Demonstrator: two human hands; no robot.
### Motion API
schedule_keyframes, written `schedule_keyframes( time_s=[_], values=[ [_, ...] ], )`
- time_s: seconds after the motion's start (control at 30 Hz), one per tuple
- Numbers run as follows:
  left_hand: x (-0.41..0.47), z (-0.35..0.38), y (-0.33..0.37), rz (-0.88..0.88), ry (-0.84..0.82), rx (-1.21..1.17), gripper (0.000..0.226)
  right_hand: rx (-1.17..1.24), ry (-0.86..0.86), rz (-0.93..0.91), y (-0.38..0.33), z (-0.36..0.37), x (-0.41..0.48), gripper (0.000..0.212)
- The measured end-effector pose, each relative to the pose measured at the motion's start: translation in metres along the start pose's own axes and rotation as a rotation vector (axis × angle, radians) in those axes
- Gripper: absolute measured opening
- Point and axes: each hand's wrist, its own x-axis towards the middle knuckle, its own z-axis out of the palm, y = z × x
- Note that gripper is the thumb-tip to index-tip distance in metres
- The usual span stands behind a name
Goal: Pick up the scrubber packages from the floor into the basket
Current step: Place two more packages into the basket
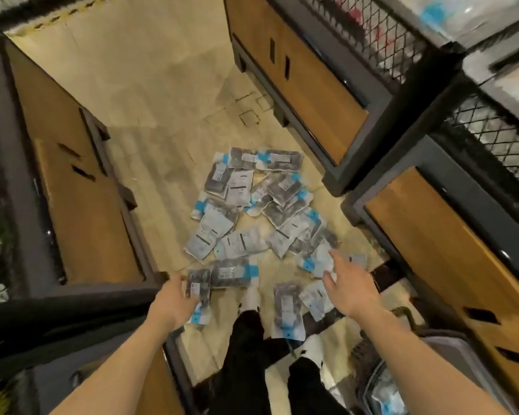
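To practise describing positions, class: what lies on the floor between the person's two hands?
Head view: between the left hand, which grips one scrubber package, and the open right hand lie more packages and the person's foot.

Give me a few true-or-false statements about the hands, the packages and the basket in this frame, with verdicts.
1. Many scrubber packages lie scattered on the floor. True.
2. The right hand holds a package. False: its fingers are spread and it holds nothing, above the pile's near edge.
3. The left hand grips a blue-tabbed package. True.
4. The basket stands on the person's left. False: it is at the lower right, beside the right forearm.
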Motion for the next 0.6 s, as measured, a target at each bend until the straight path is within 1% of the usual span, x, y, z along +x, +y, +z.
schedule_keyframes(
  time_s=[0.07, 0.17, 0.2, 0.3, 0.33, 0.37, 0.43, 0.5, 0.57, 0.6],
  values=[
    [0.057, 0.021, 0.003, -0.022, -0.052, 0.019, 0.055, 0.15, -0.021, 0.093, -0.002, 0.037, 0.045, 0.059],
    [0.159, 0.073, -0.012, -0.068, -0.091, -0.043, 0.059, 0.342, -0.063, 0.202, 0.004, 0.114, 0.115, 0.059],
    [0.196, 0.094, -0.019, -0.106, -0.094, -0.059, 0.056, 0.395, -0.093, 0.227, 0.007, 0.143, 0.138, 0.058],
    [0.294, 0.162, -0.035, -0.249, -0.113, -0.088, 0.037, 0.553, -0.194, 0.347, 0.023, 0.231, 0.206, 0.061],
    [0.32, 0.187, -0.04, -0.289, -0.13, -0.114, 0.04, 0.588, -0.196, 0.383, 0.029, 0.259, 0.228, 0.062],
    [0.342, 0.211, -0.046, -0.348, -0.149, -0.171, 0.045, 0.61, -0.185, 0.41, 0.034, 0.284, 0.25, 0.062],
    [0.38, 0.261, -0.058, -0.495, -0.184, -0.395, 0.053, 0.682, -0.128, 0.47, 0.045, 0.331, 0.293, 0.061],
    [0.414, 0.305, -0.071, -0.589, -0.219, -0.565, 0.059, 0.754, -0.073, 0.535, 0.056, 0.373, 0.331, 0.06],
    [0.444, 0.337, -0.084, -0.679, -0.21, -0.712, 0.069, 0.779, -0.051, 0.574, 0.062, 0.406, 0.363, 0.058],
    [0.455, 0.347, -0.086, -0.719, -0.216, -0.799, 0.068, 0.785, -0.039, 0.587, 0.063, 0.419, 0.376, 0.059]
  ],
)
